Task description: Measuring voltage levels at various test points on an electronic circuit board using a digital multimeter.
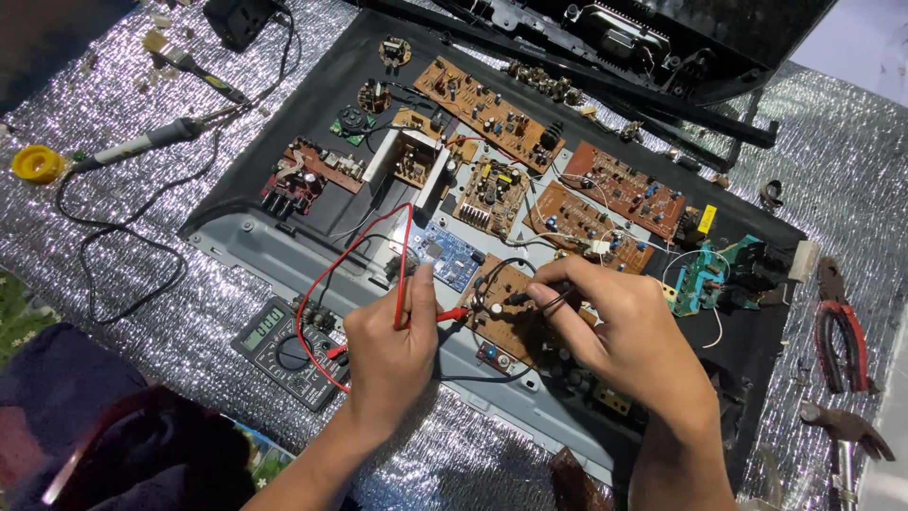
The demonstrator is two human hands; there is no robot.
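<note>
In the head view, the left hand [392, 345] sits at about 6 o'clock from the frame's centre, its fingers pinched closed around a red test probe [452, 313] whose tip points toward 3 o'clock onto a brown circuit board [498, 326]. The right hand [629, 336], at about 4 o'clock, has thumb and forefinger closed on a black test probe [530, 297], the tip aimed toward 9 o'clock at the same board, so the two probe tips stand close together over it, near a small silver capacitor; whether they touch the solder points I cannot tell. The red lead [364, 248] loops up toward 12 o'clock and back down to a digital multimeter [288, 351], which lies just beside the left hand at 9 o'clock from it, partly on the grey chassis edge. A blue circuit board [449, 254] lies at 12 o'clock from the left hand. Several more brown boards [492, 114] spread across the open chassis [284, 248] toward 12 and 2 o'clock, and a green board [702, 279] sits at 1 o'clock from the right hand. On the silver foil surface [142, 274], a soldering iron [142, 144] lies at 10 o'clock with a yellow solder reel [36, 163] beside it, and red-handled pliers [840, 331] rest at 3 o'clock, well apart from the hands.
</note>
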